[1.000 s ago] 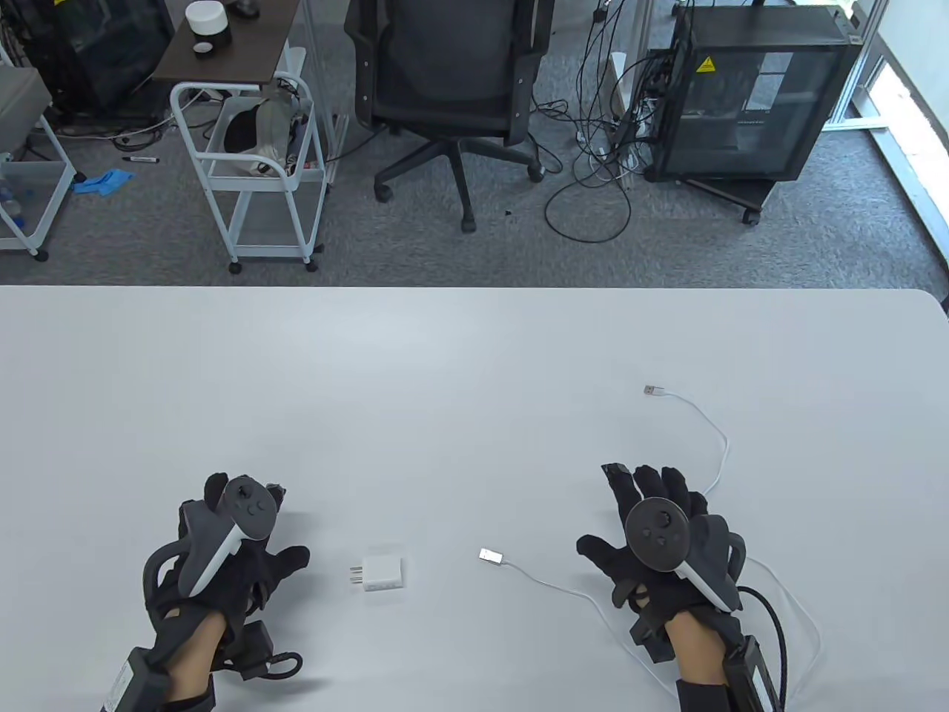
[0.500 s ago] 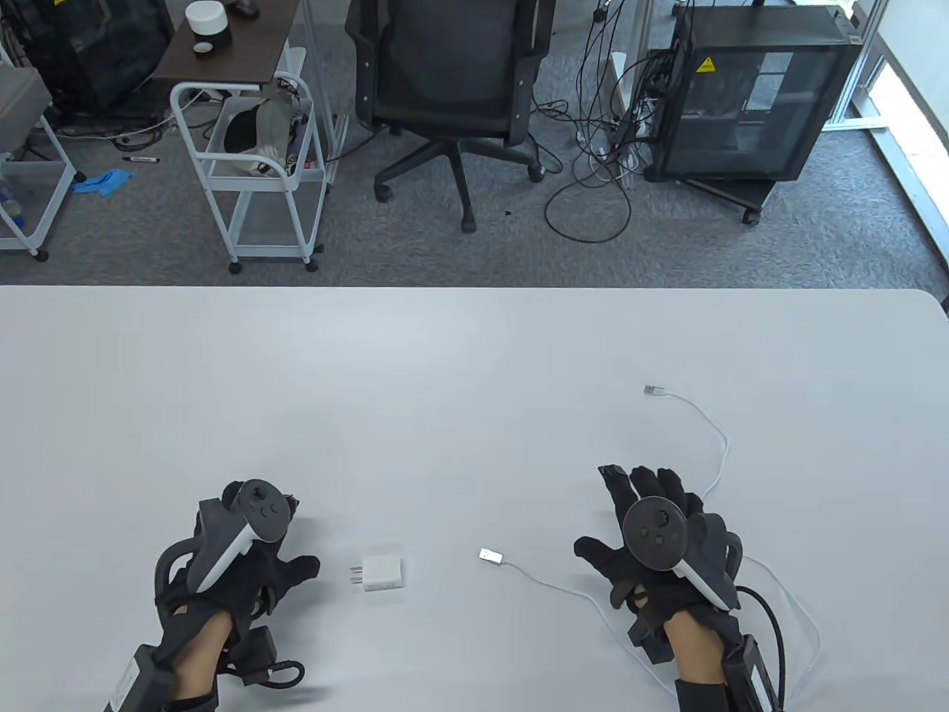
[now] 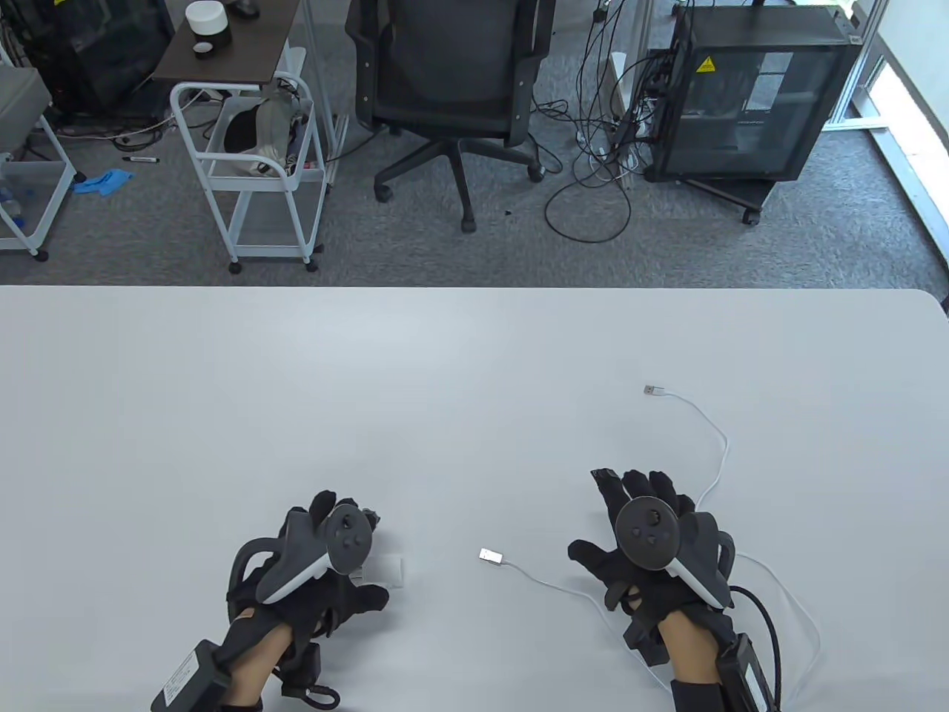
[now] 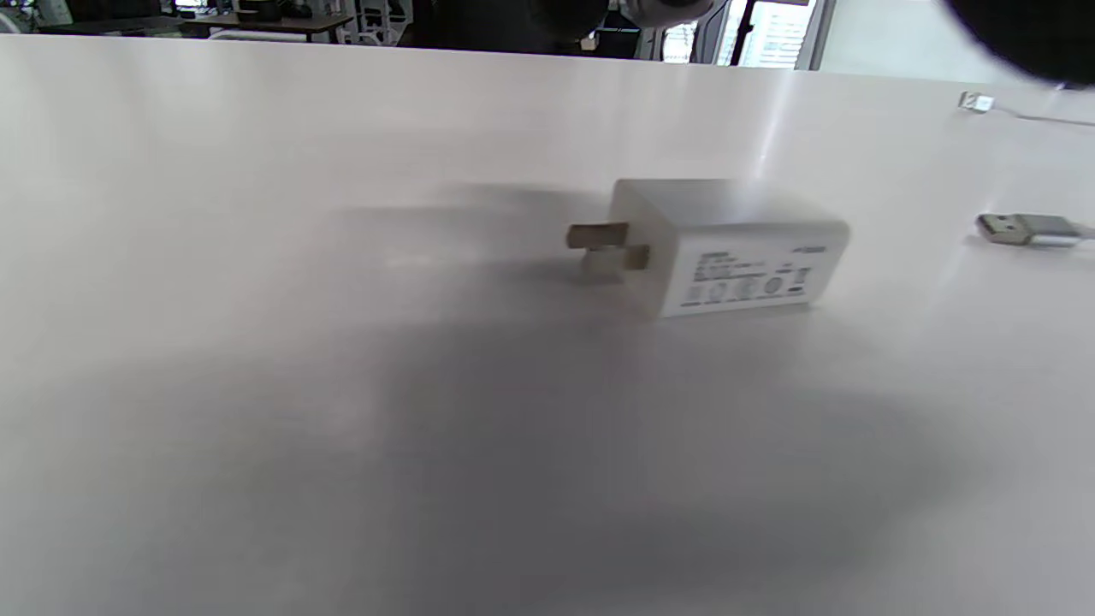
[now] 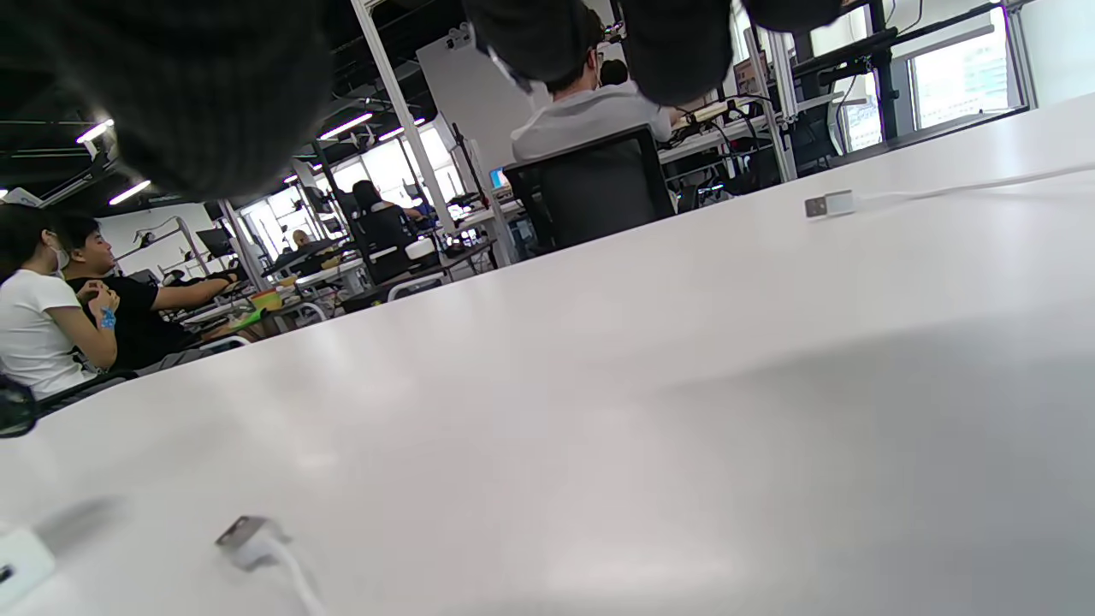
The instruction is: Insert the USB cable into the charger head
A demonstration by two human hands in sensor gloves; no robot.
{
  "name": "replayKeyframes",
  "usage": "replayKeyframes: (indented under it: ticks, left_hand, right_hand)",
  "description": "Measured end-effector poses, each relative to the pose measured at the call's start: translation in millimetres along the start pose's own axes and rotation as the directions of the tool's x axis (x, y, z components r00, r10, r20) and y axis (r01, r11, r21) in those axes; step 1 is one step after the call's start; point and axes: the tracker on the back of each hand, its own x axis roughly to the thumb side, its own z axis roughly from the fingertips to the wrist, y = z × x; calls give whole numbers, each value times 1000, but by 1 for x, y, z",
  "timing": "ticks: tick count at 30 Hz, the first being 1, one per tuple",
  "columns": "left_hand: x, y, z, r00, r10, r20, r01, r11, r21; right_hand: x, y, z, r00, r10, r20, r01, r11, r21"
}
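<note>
The white charger head (image 3: pixel 391 572) lies flat on the table, half hidden under my left hand (image 3: pixel 348 556). In the left wrist view the charger head (image 4: pixel 727 248) lies free, prongs to the left, with no finger on it. My left hand hovers over it with fingers spread. The white USB cable (image 3: pixel 549 584) has its large metal plug (image 3: pixel 489 555) on the table between my hands; the plug also shows in the left wrist view (image 4: pixel 1018 229) and in the right wrist view (image 5: pixel 248 539). My right hand (image 3: pixel 608 523) rests open, right of the plug, holding nothing.
The cable loops under and around my right hand to its small far plug (image 3: pixel 652 390), also in the right wrist view (image 5: pixel 828 204). The white table (image 3: pixel 371 371) ends at its far edge; beyond it stand an office chair (image 3: pixel 452 74) and a cart (image 3: pixel 252 163).
My left hand has moved right across the table and now covers the left part of the charger head. My right hand has shifted slightly left. Charger and cable have not moved.
</note>
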Motion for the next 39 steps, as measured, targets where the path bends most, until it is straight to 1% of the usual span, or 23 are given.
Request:
replayKeyframes:
  ticks: [1, 3, 4, 6, 8, 13, 16, 18, 21, 23, 29, 31, 33, 34, 36, 38, 39]
  left_hand:
    - [8, -1, 1, 999, 13, 34, -14, 999, 35]
    - [21, -4, 1, 996, 12, 83, -14, 1000, 18]
    - [26, -6, 0, 996, -10, 88, 9, 1000, 9]
    - [31, -10, -3, 995, -75, 59, 75, 997, 5]
    - [32, -14, -7, 994, -108, 31, 109, 994, -2]
    - [32, -26, -15, 990, -141, 6, 141, 987, -76]
    - [30, -34, -22, 988, -147, -39, 141, 983, -121]
    - [28, -40, -24, 981, -174, -87, 163, 980, -115]
    - [27, -42, -21, 988, -123, -89, 114, 989, -98]
    - [28, -43, -21, 989, -121, -88, 113, 989, -97]
    - [29, -39, -20, 982, -170, -87, 164, 984, -63]
    - [29, -35, -17, 972, -221, -75, 219, 975, -33]
    - [28, -25, -11, 967, -248, -57, 250, 968, 26]
    - [27, -20, -9, 970, -239, -53, 241, 969, 49]
    - [21, -4, 0, 990, -135, -38, 139, 984, 114]
    - [13, 11, 10, 998, -55, -13, 57, 983, 176]
    - [11, 14, 13, 999, -35, -7, 36, 981, 193]
  right_hand:
    - [1, 0, 0, 1000, -1, 2, 1, 1000, 2]
    - [2, 1, 0, 1000, -3, 5, 3, 1000, 9]
    - [2, 2, 0, 1000, -2, 6, 2, 1000, 11]
    - [3, 3, -1, 1000, 1, 8, -1, 1000, 19]
    - [4, 4, 0, 1000, 1, 9, -1, 1000, 23]
    - [5, 5, -1, 1000, -3, 16, 2, 999, 35]
    - [6, 6, -1, 1000, 0, 17, -1, 999, 44]
    - [7, 7, 0, 1000, 1, 20, -2, 999, 48]
    - [9, 8, -1, 1000, 2, 23, -4, 999, 54]
    - [9, 10, -1, 1000, 0, 23, -2, 998, 64]
    - [11, 11, -1, 1000, 6, 27, -8, 997, 72]
    - [11, 12, -1, 1000, 6, 28, -8, 997, 73]
    - [11, 13, -1, 1000, 9, 29, -11, 997, 79]
    - [11, 13, -1, 1000, 8, 29, -10, 997, 80]
    - [12, 13, -1, 1000, 7, 29, -9, 997, 81]
    - [11, 13, -1, 1000, 4, 28, -6, 997, 81]
    - [11, 13, -1, 1000, 4, 28, -7, 997, 81]
